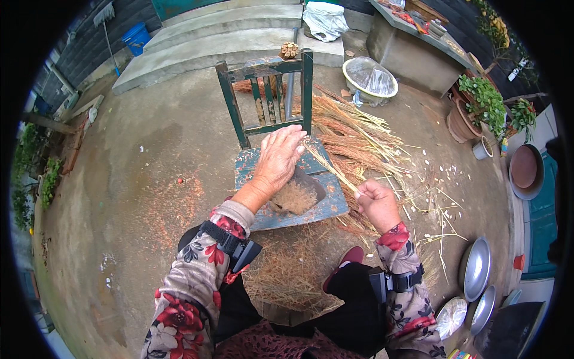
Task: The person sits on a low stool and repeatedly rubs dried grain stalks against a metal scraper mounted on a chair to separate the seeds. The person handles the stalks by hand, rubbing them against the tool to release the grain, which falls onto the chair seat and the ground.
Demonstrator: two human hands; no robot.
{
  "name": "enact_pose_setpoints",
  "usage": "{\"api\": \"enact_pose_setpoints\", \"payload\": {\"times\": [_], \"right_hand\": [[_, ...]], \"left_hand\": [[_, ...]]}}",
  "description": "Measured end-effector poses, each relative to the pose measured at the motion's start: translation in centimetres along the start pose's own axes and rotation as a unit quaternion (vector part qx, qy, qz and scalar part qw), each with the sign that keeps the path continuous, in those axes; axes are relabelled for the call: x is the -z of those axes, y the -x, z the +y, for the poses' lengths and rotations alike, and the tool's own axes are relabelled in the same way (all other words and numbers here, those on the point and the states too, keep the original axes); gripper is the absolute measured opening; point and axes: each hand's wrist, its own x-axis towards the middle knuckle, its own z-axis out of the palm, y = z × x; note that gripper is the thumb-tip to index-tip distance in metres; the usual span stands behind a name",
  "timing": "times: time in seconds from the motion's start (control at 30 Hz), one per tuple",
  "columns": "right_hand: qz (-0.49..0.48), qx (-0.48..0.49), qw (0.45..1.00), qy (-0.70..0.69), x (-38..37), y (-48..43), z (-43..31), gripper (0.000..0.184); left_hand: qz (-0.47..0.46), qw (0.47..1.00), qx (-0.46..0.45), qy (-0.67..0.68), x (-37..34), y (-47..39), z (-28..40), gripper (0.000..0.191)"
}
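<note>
My right hand [379,204] grips a thin bundle of dry broomcorn stalks [329,167] by its pale stems. The bundle slants up and left over a worn green wooden chair [258,221], its tip beside my left hand. My left hand [280,155] is held over the chair seat with the palm down and the fingers together; whether it touches anything beneath cannot be told. Under it, a dark, rounded object [314,186] with brownish fibrous matter on it lies on the seat; its kind is unclear. Reddish husks are scattered over the seat.
Behind the chair and to its right lies a large pile of broomcorn [358,134]. Loose stalks [441,224] and reddish chaff [175,211] litter the concrete. Metal basins [477,269] stand at lower right, a plastic-covered basin [370,77] and potted plants [464,119] farther back. Concrete steps [210,49] rise beyond.
</note>
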Motion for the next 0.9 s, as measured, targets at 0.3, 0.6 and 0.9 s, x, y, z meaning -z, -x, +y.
{"api": "enact_pose_setpoints", "payload": {"times": [0.3, 0.6, 0.9], "right_hand": [[-0.115, 0.031, 0.989, 0.093, -2.1, 1.4, -1.4, 0.004], [-0.028, -0.033, 0.999, -0.006, 0.0, 0.4, -0.4, 0.008], [0.027, 0.092, 0.952, 0.291, -5.5, -1.0, 0.5, 0.008]], "left_hand": [[-0.206, 0.973, -0.014, -0.1, -1.3, 0.1, -0.7, 0.033], [0.047, 0.992, 0.109, 0.049, -0.4, -0.6, -1.4, 0.028], [-0.226, 0.97, 0.021, -0.091, -0.7, 0.2, -0.6, 0.031]]}}
